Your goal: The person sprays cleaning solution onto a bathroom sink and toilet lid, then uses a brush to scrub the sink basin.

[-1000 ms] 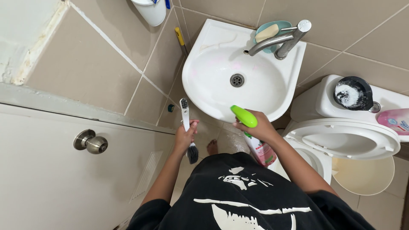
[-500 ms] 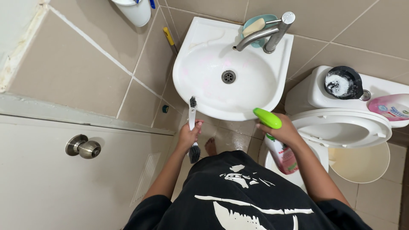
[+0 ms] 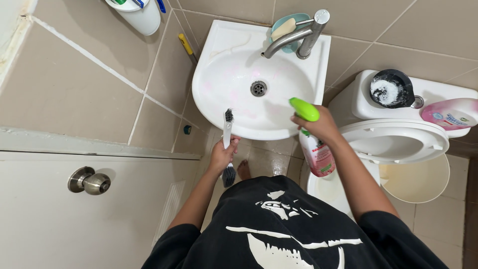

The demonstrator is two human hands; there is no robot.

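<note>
My left hand (image 3: 221, 155) grips a white double-ended brush (image 3: 227, 130) by the middle, its small dark bristles up near the front rim of the white sink (image 3: 219, 107), the larger bristles pointing down. My right hand (image 3: 318, 125) holds a spray bottle (image 3: 317, 155) with a green trigger head (image 3: 304, 108) and a pink-and-white body, raised at the sink's right front edge. The basin shows faint pink streaks around the drain (image 3: 258, 88).
A metal tap (image 3: 294, 35) and soap dish (image 3: 284, 27) sit at the sink's back. The toilet (image 3: 393, 144) stands at right with its seat up, a black bowl (image 3: 392, 88) and pink bottle (image 3: 450, 113) on the tank. A door with a knob (image 3: 89, 182) is at left.
The right hand with the spray bottle swung right toward the toilet, then came back up to the sink's front right rim. The left hand with the brush hardly moved.
</note>
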